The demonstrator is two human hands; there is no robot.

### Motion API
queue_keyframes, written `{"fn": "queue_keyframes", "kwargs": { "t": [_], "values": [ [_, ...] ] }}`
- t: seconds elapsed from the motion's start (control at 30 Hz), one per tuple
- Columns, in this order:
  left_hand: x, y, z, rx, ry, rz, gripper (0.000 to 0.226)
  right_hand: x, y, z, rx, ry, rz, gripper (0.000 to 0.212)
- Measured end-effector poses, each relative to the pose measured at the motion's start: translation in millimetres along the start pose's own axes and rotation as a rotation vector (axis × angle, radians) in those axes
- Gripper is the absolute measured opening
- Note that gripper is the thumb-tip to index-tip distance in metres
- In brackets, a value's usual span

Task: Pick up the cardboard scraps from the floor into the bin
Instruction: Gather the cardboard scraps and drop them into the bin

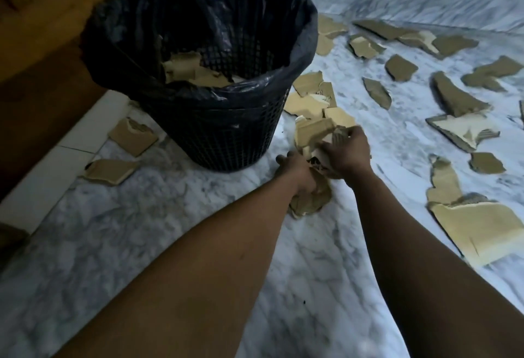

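Observation:
A black mesh bin lined with a black bag stands on the marble floor, with several cardboard scraps inside. Just right of its base, my left hand and my right hand together grip a bunch of torn cardboard scraps low over the floor. Part of the bunch hangs under my left wrist. More brown scraps lie beside the bin's right side and across the floor to the right.
Two scraps lie left of the bin near a white threshold strip and a wooden door. A large pale scrap lies at the right. The marble skirting runs along the back.

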State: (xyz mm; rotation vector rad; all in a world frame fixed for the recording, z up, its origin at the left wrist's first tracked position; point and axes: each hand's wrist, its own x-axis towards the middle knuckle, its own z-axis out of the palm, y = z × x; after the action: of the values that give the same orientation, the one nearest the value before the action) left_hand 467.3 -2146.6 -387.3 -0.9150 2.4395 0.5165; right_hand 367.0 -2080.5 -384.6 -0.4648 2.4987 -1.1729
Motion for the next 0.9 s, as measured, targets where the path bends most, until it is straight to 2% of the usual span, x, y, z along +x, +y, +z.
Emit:
{"fn": "queue_keyframes", "kwargs": {
  "t": [0.07,0.13,0.27,0.43,0.53,0.67,0.73,0.8,0.83,0.9],
  "values": [
    [-14,2,6,-0.037,-0.006,-0.034,0.053,-18,5,-7,0.113,0.042,0.031,0.057],
    [-30,4,7,-0.016,-0.016,0.02,0.047,-36,10,-15,0.223,0.068,0.113,0.053],
    [-59,-16,21,0.033,-0.012,-0.008,0.054,-75,16,-19,0.438,-0.018,0.308,0.044],
    [-79,-66,31,-0.2,-0.005,-0.143,0.065,-116,0,4,0.282,-0.256,0.288,0.049],
    [-96,-110,23,-0.136,-0.092,-0.191,0.069,-138,-16,28,0.155,-0.421,0.221,0.043],
    [-111,-181,15,-0.163,-0.132,-0.347,0.092,-160,-32,58,-0.083,-0.568,0.114,0.039],
    [-122,-217,9,-0.176,-0.076,-0.416,0.091,-163,-31,72,-0.22,-0.618,0.053,0.055],
    [-133,-252,4,-0.128,0.088,-0.461,0.092,-154,-17,90,-0.301,-0.645,0.035,0.079],
    [-139,-265,0,-0.048,0.198,-0.479,0.092,-151,-15,95,-0.313,-0.655,0.026,0.08],
    [-144,-283,-7,0.099,0.332,-0.474,0.083,-157,-32,86,-0.354,-0.674,0.011,0.065]
  ]
}}
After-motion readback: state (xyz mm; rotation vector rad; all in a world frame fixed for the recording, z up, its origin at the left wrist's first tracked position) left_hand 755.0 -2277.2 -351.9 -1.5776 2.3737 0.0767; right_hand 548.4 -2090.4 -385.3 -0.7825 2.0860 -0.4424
